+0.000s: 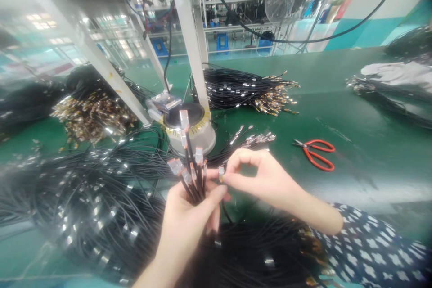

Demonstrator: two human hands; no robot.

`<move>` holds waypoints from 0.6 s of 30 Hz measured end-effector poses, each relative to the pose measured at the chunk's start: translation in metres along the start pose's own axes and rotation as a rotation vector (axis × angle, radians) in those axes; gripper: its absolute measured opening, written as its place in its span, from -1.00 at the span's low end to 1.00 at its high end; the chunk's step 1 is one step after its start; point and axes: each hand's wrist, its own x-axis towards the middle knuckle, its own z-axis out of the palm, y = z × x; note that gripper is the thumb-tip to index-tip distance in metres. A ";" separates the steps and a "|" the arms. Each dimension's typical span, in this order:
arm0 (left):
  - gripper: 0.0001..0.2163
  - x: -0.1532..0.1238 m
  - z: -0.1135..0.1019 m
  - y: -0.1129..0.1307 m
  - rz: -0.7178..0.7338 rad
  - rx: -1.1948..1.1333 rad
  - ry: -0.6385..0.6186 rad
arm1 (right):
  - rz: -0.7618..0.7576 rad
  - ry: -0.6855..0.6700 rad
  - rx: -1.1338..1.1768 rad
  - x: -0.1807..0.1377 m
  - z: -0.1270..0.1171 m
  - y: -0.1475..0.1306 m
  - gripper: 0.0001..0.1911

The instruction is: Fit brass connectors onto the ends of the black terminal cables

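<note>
My left hand (192, 216) is closed around a small bunch of black cables (194, 186), their ends pointing up with clear-capped connectors (184, 121). My right hand (258, 173) pinches one small cable connector (221, 173) between thumb and forefinger, just right of the bunch and close to the left fingertips. Below both hands lies a dark heap of black cables (249, 252), blurred in places. Behind the right hand, more cable ends (256, 139) rest on the green table.
Red-handled scissors (317, 153) lie on the table (364, 144) to the right. A round grey device (202, 139) with a black top stands behind the bunch. Cable bundles lie at the back (249, 90), left (97, 112) and right (401, 99). White frame posts (189, 27) rise from the table.
</note>
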 end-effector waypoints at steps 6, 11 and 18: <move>-0.84 0.002 0.003 0.000 0.036 -0.041 0.042 | -0.018 0.007 -0.024 -0.002 0.001 0.001 -0.86; -0.83 0.003 0.004 0.005 -0.002 -0.099 0.032 | -0.086 -0.019 -0.013 -0.001 -0.004 0.005 -0.91; -0.77 0.008 0.000 0.006 -0.101 -0.127 0.016 | -0.086 0.011 -0.038 0.001 0.000 0.006 -0.94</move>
